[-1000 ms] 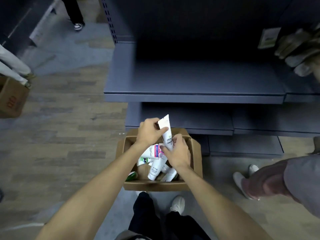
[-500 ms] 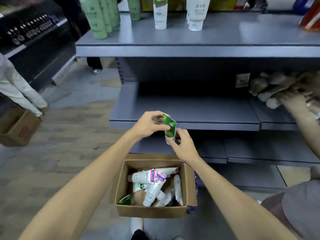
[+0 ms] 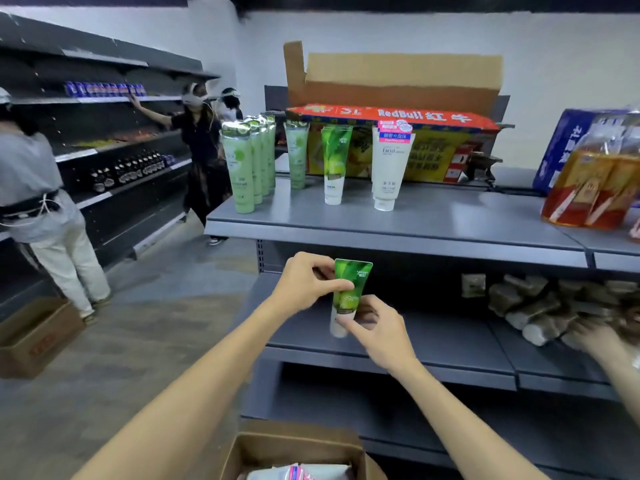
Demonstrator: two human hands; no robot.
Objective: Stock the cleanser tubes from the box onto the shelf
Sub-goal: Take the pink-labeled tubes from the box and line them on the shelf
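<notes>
Head view: both bare hands hold one bright green plastic cleanser tube [image 3: 348, 292] upright, white cap down, in the air in front of the grey metal shelf unit, below the front edge of the top shelf [image 3: 398, 233] and above the front edge of the middle shelf [image 3: 433, 344]. The left hand [image 3: 306, 284] pinches the tube's flat crimped upper end, thumb and fingers curled onto it. The right hand [image 3: 375, 327] pinches the lower part near the cap, with its fingertips on the white end.

The open brown cardboard box [image 3: 294, 452] sits at the bottom edge of the view, below the forearms, with white tubes just visible inside.

On the top shelf, near its left front corner, a row of pale green tubes [image 3: 242, 168] stands cap down, running back from the edge. To their right stand another pale green tube [image 3: 297, 154], then a bright green tube with a white cap [image 3: 335, 164], then a white tube with a pink and blue label [image 3: 389, 168]. Behind them lies a large open cardboard carton with a red printed flap [image 3: 394, 114]. At the right end of the top shelf rests an orange plastic-wrapped pack [image 3: 592, 188].

On the middle shelf, to the right, lies a heap of brownish wrapped packs [image 3: 540, 306], with another person's hand [image 3: 595, 336] on it.
</notes>
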